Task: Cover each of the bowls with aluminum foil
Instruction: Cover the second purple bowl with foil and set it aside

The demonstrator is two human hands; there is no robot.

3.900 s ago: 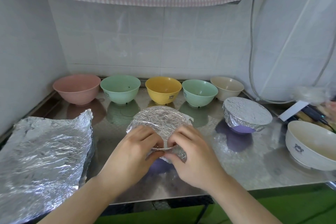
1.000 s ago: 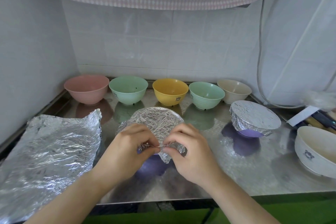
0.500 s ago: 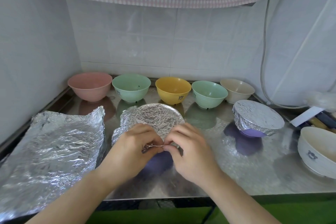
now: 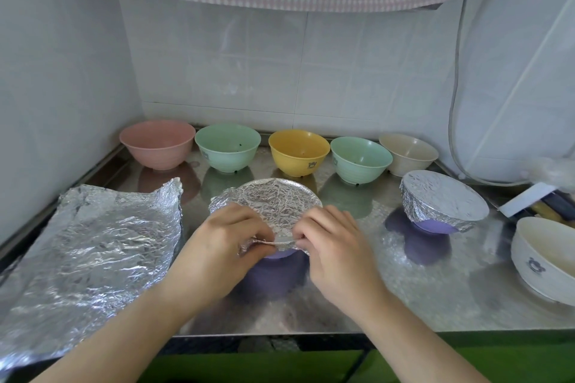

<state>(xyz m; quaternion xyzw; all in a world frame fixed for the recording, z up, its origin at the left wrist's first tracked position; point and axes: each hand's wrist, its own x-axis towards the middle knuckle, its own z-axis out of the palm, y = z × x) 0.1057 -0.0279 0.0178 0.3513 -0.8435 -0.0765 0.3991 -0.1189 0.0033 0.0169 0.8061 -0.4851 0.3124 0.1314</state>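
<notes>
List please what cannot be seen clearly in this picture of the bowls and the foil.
- Head view: near side of the purple bowl, hidden by the left hand and right hand pinching its foil.
- Inside of the second foil-covered bowl.
- White bowl and loose foil sheets, cut by frame edges.

Two bare forearms enter from the near edge, one on the left and one on the right, each ending in a bare hand: the left hand (image 4: 222, 246) and the right hand (image 4: 337, 250). No sleeve, cuff, watch, ring or glove shows on either arm as far as the frame reaches. The fingernails that show are short and unpainted, and nothing else of the person's body or clothing is in view.
</notes>
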